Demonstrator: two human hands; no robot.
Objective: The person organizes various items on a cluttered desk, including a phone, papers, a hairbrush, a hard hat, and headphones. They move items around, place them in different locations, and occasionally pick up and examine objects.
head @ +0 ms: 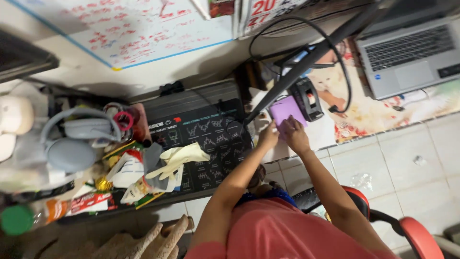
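Both hands meet on a small purple paper square [285,110] that lies on a white sheet at the edge of the desk, just beside a black tape dispenser [306,98]. The left hand [268,135] sits at the paper's lower left corner, its fingers curled down onto the edge; the right hand [294,134] covers the lower right part, fingertips pressed flat on the surface. Whether either hand actually pinches the paper or only presses it down is not clear from this view. The paper extends away from the fingers toward the wall, so most of its visible area lies beyond the fingertips. It looks nearly square, turned slightly so that its sides run at a slant to the desk edge, with the farther corner pointing toward the dispenser; no long axis stands out.

A black stand arm [311,57] crosses above the paper on a diagonal. To the left lies a dark desk mat [201,129] with pale rubber gloves [179,158] on it, and farther left grey headphones [76,139]. A silver laptop [407,52] sits well apart to the right. A red and black chair [407,225] shows below
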